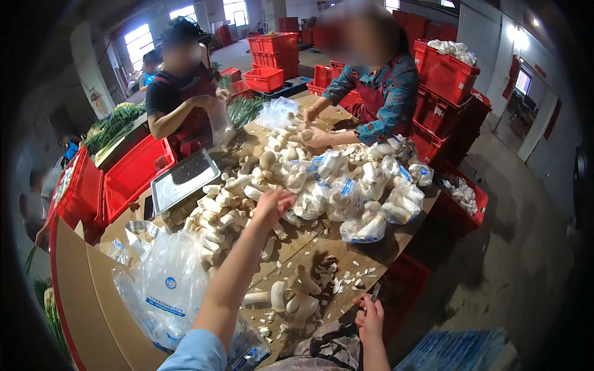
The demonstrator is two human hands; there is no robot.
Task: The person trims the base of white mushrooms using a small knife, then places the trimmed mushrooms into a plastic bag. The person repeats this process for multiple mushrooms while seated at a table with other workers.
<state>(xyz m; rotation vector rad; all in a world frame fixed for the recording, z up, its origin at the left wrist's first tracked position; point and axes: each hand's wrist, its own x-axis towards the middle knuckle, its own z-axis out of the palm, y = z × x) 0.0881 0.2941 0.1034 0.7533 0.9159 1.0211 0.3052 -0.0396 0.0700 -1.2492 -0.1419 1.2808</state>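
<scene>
My left hand (274, 205) reaches out over the middle of the table, its fingers stretched and holding nothing that I can see. Beneath and beside it spreads a big heap of king oyster mushrooms (213, 216). Just right of the fingers sit clear bags packed with mushrooms (342, 198). At the near right edge my right hand (369, 318) is closed round a small knife (375, 292), its blade pointing up. Several loose mushrooms (301, 304) lie between my arms, with white trimmings (337, 281) scattered beside them.
Two co-workers stand across the table; one holds a clear bag (221, 122), the other handles mushrooms. Empty plastic bags (167, 284) lie near left, by a metal tray (184, 180). Red crates (447, 71) stack at right; another red crate (139, 176) is at left.
</scene>
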